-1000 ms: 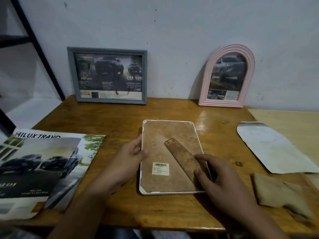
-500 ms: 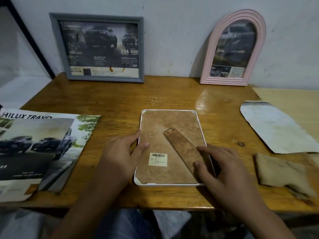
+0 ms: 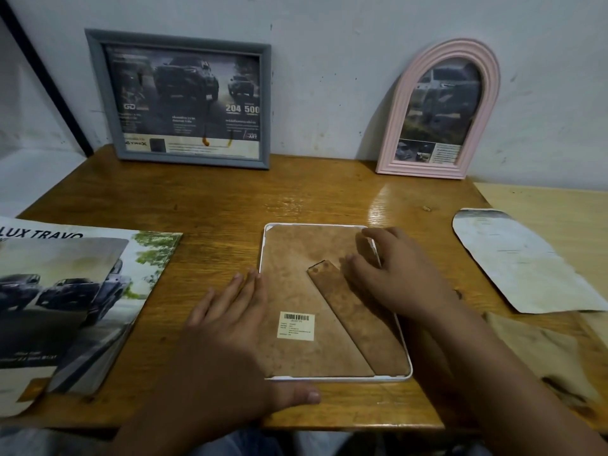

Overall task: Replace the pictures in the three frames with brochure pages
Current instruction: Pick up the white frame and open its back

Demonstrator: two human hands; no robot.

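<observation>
**Room and furniture**

A varnished wooden table (image 3: 204,205) stands against a pale, scuffed wall (image 3: 329,77); glare falls on its far right part. At right a paler wooden surface (image 3: 559,205) adjoins it. At far left a dark slanted bar (image 3: 46,90) crosses the wall above a white surface (image 3: 29,172).

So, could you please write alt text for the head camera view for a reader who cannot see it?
A white frame lies face down on a wooden table; the left hand rests flat at its left edge and the right hand touches its upper right corner. A grey frame and a pink arched frame lean against the wall, and a brochure lies left.
</observation>
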